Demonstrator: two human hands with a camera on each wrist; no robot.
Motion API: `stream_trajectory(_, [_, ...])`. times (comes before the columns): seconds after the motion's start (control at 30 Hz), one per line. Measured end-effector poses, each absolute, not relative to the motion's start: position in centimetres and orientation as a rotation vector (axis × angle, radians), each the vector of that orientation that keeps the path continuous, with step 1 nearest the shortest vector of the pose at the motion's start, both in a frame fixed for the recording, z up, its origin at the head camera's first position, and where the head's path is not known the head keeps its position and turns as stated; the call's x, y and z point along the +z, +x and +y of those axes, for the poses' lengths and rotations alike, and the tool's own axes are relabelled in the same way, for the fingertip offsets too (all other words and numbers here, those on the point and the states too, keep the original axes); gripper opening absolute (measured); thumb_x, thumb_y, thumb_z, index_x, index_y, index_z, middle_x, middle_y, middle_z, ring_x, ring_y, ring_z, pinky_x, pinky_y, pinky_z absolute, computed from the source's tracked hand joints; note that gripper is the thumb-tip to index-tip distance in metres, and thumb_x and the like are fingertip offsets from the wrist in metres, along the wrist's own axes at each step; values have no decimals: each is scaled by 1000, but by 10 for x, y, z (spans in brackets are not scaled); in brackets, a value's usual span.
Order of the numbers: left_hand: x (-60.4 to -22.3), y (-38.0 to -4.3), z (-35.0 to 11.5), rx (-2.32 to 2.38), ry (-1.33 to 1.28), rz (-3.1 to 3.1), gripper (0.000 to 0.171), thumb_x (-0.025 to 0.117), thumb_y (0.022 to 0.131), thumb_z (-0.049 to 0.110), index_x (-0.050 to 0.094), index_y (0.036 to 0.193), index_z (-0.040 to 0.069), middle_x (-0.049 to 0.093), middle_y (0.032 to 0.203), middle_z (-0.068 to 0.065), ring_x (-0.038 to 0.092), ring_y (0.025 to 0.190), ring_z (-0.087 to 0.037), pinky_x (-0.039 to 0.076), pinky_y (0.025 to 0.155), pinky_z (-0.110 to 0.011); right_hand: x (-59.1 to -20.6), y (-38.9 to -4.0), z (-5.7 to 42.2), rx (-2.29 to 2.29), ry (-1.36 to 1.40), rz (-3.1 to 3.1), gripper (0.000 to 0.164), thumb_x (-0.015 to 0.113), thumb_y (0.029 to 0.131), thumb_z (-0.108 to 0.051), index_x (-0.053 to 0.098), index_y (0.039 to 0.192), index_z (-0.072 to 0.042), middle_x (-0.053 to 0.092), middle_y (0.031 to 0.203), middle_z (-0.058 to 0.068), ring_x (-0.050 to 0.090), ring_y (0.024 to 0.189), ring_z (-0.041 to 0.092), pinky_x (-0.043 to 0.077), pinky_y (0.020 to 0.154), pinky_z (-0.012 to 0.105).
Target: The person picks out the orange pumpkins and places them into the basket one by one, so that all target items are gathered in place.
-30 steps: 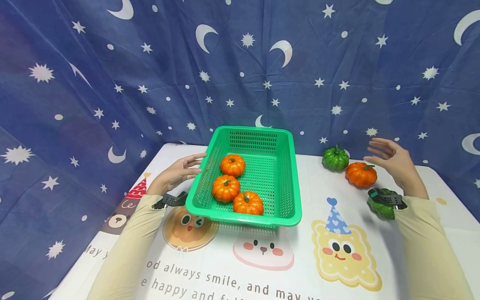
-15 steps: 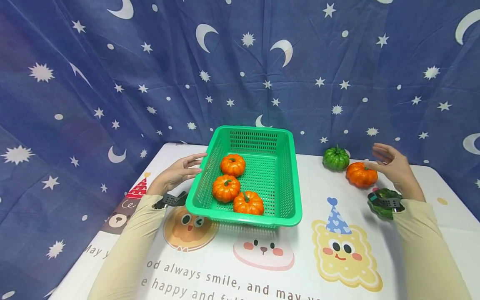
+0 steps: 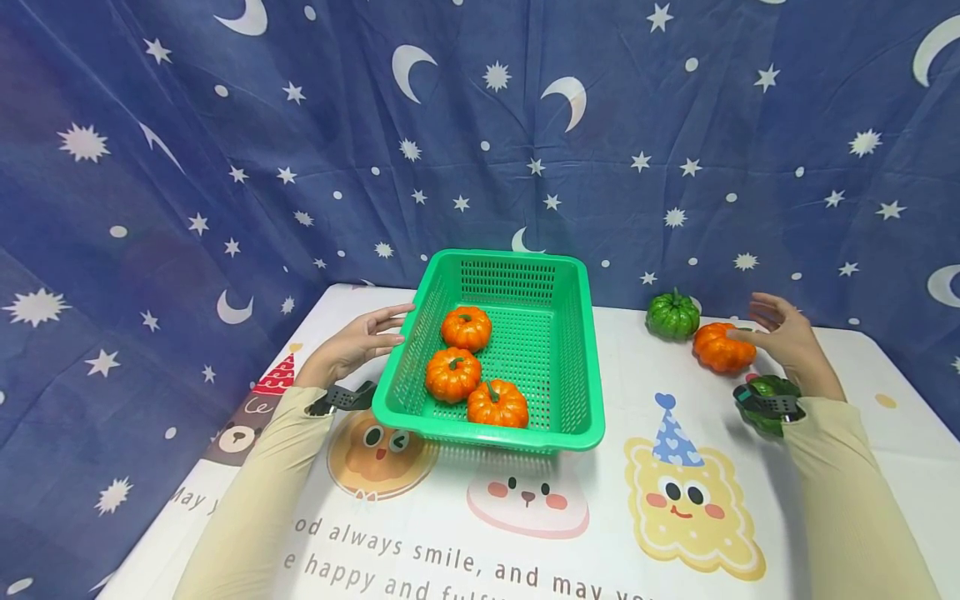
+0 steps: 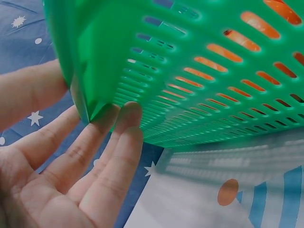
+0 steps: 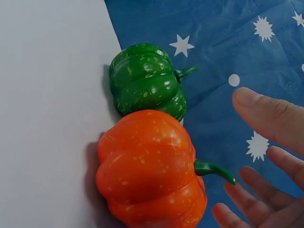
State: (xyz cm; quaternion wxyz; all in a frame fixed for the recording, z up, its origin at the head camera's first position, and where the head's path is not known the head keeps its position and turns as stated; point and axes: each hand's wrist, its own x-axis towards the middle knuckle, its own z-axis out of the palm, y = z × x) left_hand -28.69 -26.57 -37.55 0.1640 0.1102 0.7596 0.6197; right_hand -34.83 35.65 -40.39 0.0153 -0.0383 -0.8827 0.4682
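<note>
In the head view my left hand (image 3: pixel 352 344) is at the left side of a green plastic basket (image 3: pixel 587 367), its fairly straight fingers (image 4: pixel 114 183) touching the rim and slatted wall in the left wrist view. Inside the basket sit three orange pumpkins, one farther back (image 3: pixel 467 328), one in the middle (image 3: pixel 453 375) and one in front (image 3: pixel 498 406). My right hand (image 3: pixel 793 348) hovers with spread fingers beside another orange pumpkin (image 5: pixel 149 168), holding nothing; its fingers are near the green stem. A green pumpkin (image 5: pixel 145 80) touches that orange one on its far side.
Another dark green pumpkin (image 3: pixel 767 406) lies under my right wrist, partly hidden by the wrist strap. A white tablecloth (image 3: pixel 600 533) with cartoon prints covers the table. Right behind the table hangs a blue curtain (image 3: pixel 480 125) with moons and stars.
My right hand has moved slightly left and lower, closer to the orange pumpkin on the table. My left hand and the basket have stayed in place.
</note>
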Motion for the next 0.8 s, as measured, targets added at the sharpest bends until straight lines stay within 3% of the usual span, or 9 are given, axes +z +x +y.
stream_trajectory(0.13, [-375,-287,-265,1767,310,2161,64,56,91,4,26,149,9,31,148,-20,51,111,-10,49,90,-22,-424,-366,377,1434,-138,-2768,104,77,74,-45,11,152,-28,16,157,17,23,140,40,27,109,53])
stream_trajectory(0.2, [-374,-286,-266,1765,306,2161,65,56,91,4,26,149,9,30,148,-20,50,114,-13,49,91,-22,-419,-361,373,1411,-156,-2802,100,74,78,-40,9,152,-25,16,157,16,24,140,37,27,109,49])
stream_trajectory(0.33, [-374,-286,-266,1761,307,2164,64,55,92,5,26,149,9,29,149,-19,47,118,-18,48,91,-23,-424,-366,379,1403,-145,-2832,105,76,75,-43,9,153,-24,17,156,18,25,139,39,29,107,49])
stream_trajectory(0.57, [-375,-287,-265,1765,313,2166,63,55,92,5,27,148,10,30,148,-19,48,117,-15,48,90,-22,-422,-366,382,1446,-28,-2895,111,78,74,-38,3,152,-10,11,154,29,20,137,49,27,106,59])
stream_trajectory(0.8, [-375,-287,-265,1764,298,2162,63,55,92,5,27,148,11,31,148,-17,45,122,-21,47,96,-27,-410,-356,371,1378,-65,-2988,107,75,77,-39,5,152,-11,13,154,26,21,136,47,27,108,56])
